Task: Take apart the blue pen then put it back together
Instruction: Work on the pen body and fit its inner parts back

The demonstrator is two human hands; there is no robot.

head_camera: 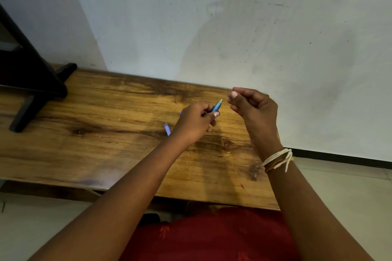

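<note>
Disassembly under way, reassembly outstanding. Left hand (pixel 196 122) clenched around blue pen (pixel 216 106), tip toward 1 o'clock. Right hand (pixel 252 105) pinched (contents not discernible). Loose blue piece (pixel 167 129) on bench (pixel 89 133), at 8 o'clock.

A wooden desk (pixel 84 144) is set against a pale, speckled wall (pixel 254 27). A dark stand (pixel 31 82) is seen on its far left end. Light floor tiles (pixel 350 186) are visible at the right.

On the table (pixel 84 150), a pen part (pixel 167 129) lies left of the hand-held pen (pixel 216 106).
</note>
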